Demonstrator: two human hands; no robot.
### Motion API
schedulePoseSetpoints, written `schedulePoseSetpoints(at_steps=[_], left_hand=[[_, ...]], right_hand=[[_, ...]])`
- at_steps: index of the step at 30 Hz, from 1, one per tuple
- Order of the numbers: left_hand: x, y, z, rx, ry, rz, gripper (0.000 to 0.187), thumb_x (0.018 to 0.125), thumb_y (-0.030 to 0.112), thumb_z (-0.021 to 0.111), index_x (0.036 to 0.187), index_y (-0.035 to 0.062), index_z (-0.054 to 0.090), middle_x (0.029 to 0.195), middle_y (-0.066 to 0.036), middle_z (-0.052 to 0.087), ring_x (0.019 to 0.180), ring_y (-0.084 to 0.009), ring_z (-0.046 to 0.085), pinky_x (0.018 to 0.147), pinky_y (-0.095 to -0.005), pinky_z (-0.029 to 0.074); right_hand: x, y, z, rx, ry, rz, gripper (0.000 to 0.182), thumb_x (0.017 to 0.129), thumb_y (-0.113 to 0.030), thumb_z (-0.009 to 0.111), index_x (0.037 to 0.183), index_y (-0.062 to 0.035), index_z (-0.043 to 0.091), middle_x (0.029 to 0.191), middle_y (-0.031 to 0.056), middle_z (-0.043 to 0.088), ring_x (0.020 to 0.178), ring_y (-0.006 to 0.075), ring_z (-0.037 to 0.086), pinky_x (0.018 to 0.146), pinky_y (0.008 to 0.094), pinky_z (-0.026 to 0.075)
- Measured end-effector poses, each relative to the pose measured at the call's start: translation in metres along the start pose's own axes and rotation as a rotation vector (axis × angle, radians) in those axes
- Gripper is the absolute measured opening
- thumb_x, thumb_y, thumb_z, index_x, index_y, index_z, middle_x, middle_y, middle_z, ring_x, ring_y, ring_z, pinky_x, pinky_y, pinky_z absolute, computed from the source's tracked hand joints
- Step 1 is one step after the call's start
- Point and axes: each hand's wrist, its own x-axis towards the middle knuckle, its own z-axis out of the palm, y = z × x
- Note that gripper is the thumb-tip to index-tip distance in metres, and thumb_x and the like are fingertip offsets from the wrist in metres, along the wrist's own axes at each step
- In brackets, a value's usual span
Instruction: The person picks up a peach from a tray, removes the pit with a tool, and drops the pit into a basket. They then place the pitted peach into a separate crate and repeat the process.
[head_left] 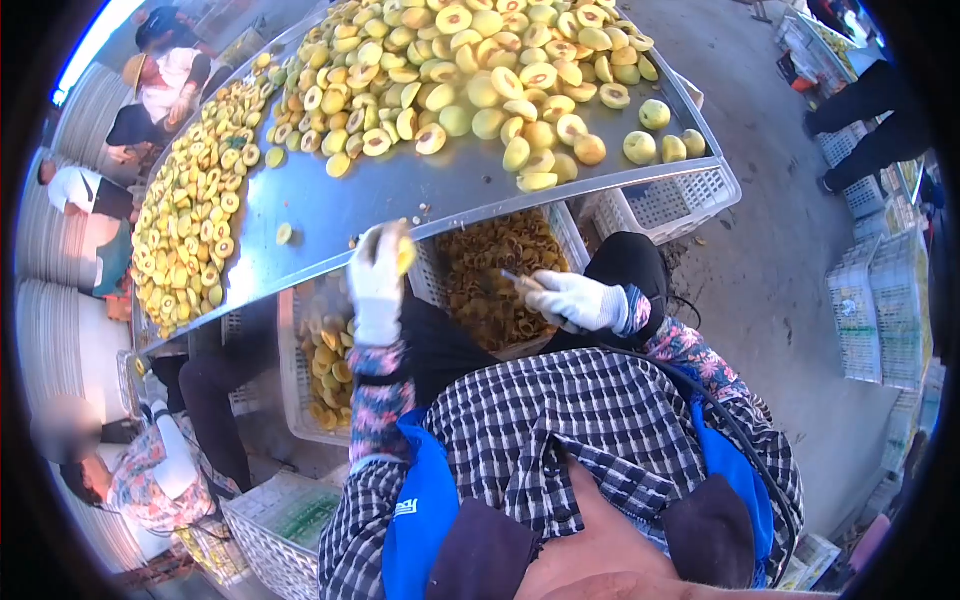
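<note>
My left hand point(377, 283), in a white glove, is raised at the near edge of the metal table point(330, 215). Its fingers are closed on a yellow peach half point(405, 255). My right hand point(578, 302), also gloved in white, is closed around the handle of a small knife point(512, 276), its short tip pointing left. Below it stands a crate of brown, hollowed scraps point(500, 255). A large heap of halved peaches point(450, 75) covers the far part of the table. One small piece point(285, 234) lies apart on the bare metal.
A crate with peach halves point(330, 375) sits by my left leg. More halves point(195, 220) line the table's left side. Whole peaches point(640, 148) lie at the right corner, above a white crate point(680, 200). Co-workers point(165, 460) sit at left; stacked crates point(870, 310) stand right.
</note>
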Motion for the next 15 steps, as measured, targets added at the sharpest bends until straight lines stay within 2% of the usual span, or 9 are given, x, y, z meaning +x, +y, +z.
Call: schedulePoseSetpoints(at_steps=[1,2,3,4,6,9,12,13,15], left_hand=[[0.003,-0.011,-0.022,0.302,0.096,-0.048,0.029,0.091,0.028,0.061,0.100,0.0002,0.065,0.090,-0.008,0.068,0.086,-0.0195,0.063,0.080,-0.0289,0.048],[0.005,-0.019,-0.049,0.566,0.107,-0.120,0.032,0.089,0.031,0.062,0.105,0.0036,0.065,0.100,-0.012,0.067,0.090,-0.0242,0.064,0.082,-0.0333,0.049],[0.007,-0.016,-0.066,0.850,0.114,-0.213,0.038,0.086,0.034,0.065,0.113,0.0070,0.063,0.115,-0.017,0.061,0.101,-0.0304,0.060,0.088,-0.0370,0.047],[0.001,-0.016,-0.071,1.370,0.189,-0.137,0.046,0.084,0.034,0.066,0.121,0.0085,0.058,0.123,-0.020,0.055,0.111,-0.0340,0.054,0.094,-0.0398,0.044],[0.016,-0.022,-0.071,1.240,0.143,-0.070,0.049,0.084,0.030,0.066,0.126,0.0072,0.054,0.125,-0.022,0.053,0.117,-0.0359,0.049,0.099,-0.0404,0.040],[0.049,-0.002,-0.006,0.663,-0.141,0.307,0.050,0.080,0.012,0.064,0.127,0.0008,0.050,0.126,-0.021,0.052,0.117,-0.0357,0.049,0.101,-0.0402,0.039],[0.078,0.013,0.078,0.698,-0.390,0.672,0.049,0.079,0.002,0.056,0.128,0.0083,0.052,0.131,-0.016,0.051,0.110,-0.0363,0.054,0.093,-0.0412,0.046],[0.084,0.013,0.105,0.759,-0.477,0.743,0.052,0.077,0.002,0.057,0.128,0.0099,0.052,0.132,-0.014,0.051,0.103,-0.0348,0.056,0.089,-0.0413,0.048],[0.096,0.012,0.136,0.855,-0.640,0.891,0.058,0.071,0.002,0.059,0.128,0.0114,0.053,0.133,-0.011,0.051,0.096,-0.0322,0.057,0.085,-0.0411,0.049]], right_hand=[[-0.002,0.001,0.002,-0.179,0.016,0.003,0.033,0.095,-0.036,0.050,0.109,-0.0054,0.051,0.076,0.0053,0.055,0.065,0.0148,0.055,0.058,0.0286,0.045],[-0.004,-0.001,0.005,-0.361,0.032,0.010,0.035,0.095,-0.037,0.049,0.108,-0.0038,0.051,0.081,0.0093,0.059,0.073,0.0203,0.060,0.066,0.0329,0.048],[-0.008,-0.006,0.006,-0.489,0.029,0.081,0.040,0.095,-0.039,0.047,0.108,-0.0020,0.052,0.093,0.0176,0.062,0.092,0.0317,0.061,0.082,0.0398,0.046],[-0.007,0.000,0.006,-0.536,0.025,0.060,0.042,0.095,-0.042,0.046,0.110,-0.0020,0.051,0.097,0.0219,0.063,0.097,0.0368,0.060,0.083,0.0423,0.046],[-0.006,-0.003,0.007,-0.500,0.024,0.064,0.043,0.095,-0.041,0.046,0.111,-0.0019,0.051,0.098,0.0217,0.062,0.098,0.0365,0.060,0.083,0.0424,0.046],[0.000,0.003,0.010,-0.531,0.039,0.000,0.044,0.096,-0.042,0.046,0.110,-0.0019,0.054,0.105,0.0219,0.062,0.102,0.0364,0.059,0.086,0.0426,0.045],[0.015,0.036,0.007,-0.511,0.132,-0.324,0.047,0.096,-0.041,0.046,0.123,-0.0029,0.054,0.115,0.0204,0.061,0.111,0.0336,0.057,0.093,0.0392,0.044],[0.014,0.035,0.005,-0.467,0.117,-0.269,0.050,0.095,-0.040,0.048,0.130,-0.0041,0.051,0.120,0.0185,0.060,0.115,0.0320,0.054,0.097,0.0380,0.043],[0.004,0.031,0.014,-0.362,0.130,-0.250,0.049,0.095,-0.040,0.049,0.126,-0.0014,0.053,0.118,0.0202,0.060,0.113,0.0322,0.055,0.095,0.0392,0.043]])
